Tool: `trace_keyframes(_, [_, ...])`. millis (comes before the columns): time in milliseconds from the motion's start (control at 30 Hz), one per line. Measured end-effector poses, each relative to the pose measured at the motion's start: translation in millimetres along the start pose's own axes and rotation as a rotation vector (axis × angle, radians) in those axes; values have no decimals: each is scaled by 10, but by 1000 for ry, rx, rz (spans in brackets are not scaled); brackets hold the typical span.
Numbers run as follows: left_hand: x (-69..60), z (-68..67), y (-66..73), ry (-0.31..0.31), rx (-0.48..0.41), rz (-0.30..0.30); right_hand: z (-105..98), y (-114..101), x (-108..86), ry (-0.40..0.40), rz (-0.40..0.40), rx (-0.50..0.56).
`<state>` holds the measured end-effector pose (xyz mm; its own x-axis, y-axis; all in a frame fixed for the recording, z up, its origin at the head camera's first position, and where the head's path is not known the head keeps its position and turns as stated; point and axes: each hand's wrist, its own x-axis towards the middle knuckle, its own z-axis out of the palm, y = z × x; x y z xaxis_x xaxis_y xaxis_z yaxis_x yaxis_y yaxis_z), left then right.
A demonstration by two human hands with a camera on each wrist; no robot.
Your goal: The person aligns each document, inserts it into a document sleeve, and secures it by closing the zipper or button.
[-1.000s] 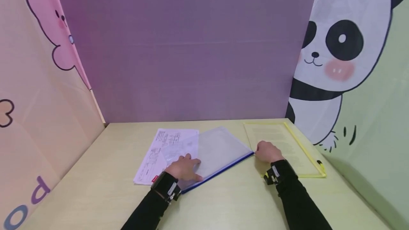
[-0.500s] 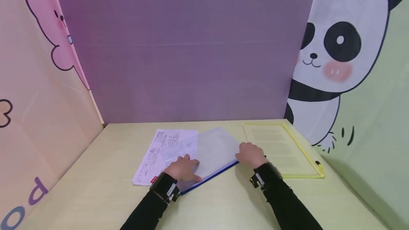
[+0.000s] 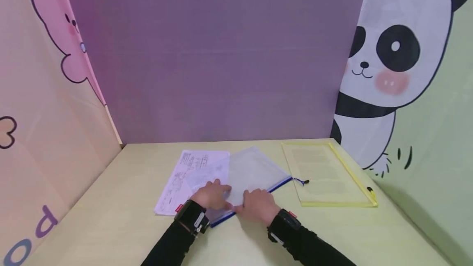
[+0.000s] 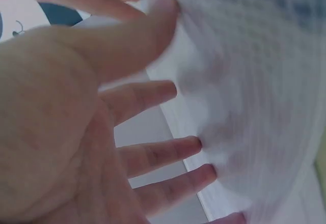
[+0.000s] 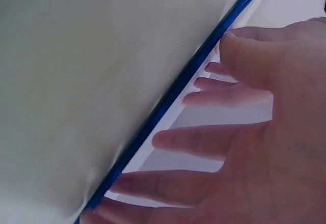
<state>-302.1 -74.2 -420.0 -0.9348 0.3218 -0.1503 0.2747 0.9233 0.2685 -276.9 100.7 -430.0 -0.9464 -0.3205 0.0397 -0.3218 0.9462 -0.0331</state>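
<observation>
In the head view a translucent zip folder (image 3: 255, 163) with a blue zip edge (image 3: 279, 184) lies slanted on the table. Its left part overlaps a printed sheet (image 3: 184, 175). My left hand (image 3: 212, 195) rests on the folder near its lower left corner, fingers spread. Just right of it, my right hand (image 3: 258, 205) touches the zip edge. In the right wrist view, fairly straight fingers and the thumb meet the blue strip (image 5: 168, 96). A blue cord with a dark pull tab (image 3: 304, 182) sticks out at the folder's right corner.
A yellow-edged folder (image 3: 302, 200) with a printed page inside lies at the right of the table. Its yellow cord and dark tab (image 3: 370, 190) sit at the near right corner. A purple cloth wall (image 3: 229, 60) stands behind the table (image 3: 122, 216).
My right hand has moved left along the zip edge from the folder's right corner to beside my left hand. The dark pull tab now shows. My left hand has stayed in place.
</observation>
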Motion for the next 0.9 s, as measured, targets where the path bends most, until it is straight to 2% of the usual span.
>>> trace_keyframes(133, [-8, 0, -19, 8, -23, -20, -9, 26, -25, -64, 22, 33])
trace_keyframes(300, [-17, -28, -83, 49, -125, -9, -108, 143, -36, -87, -23, 51])
trace_keyframes(433, [-14, -68, -189, 95, -166, 7, -179, 264, -20, -103, -57, 76])
trace_keyframes(533, [-11, -119, -322, 138, -159, -14, -202, 365, 21, -129, -67, 92])
trace_keyframes(667, [-26, -221, -537, 174, -134, -96, -208, 486, 97, -157, -75, 96])
trace_keyframes(900, [-97, -300, -828, 180, -153, -318, -159, 580, 145, -171, -69, 135])
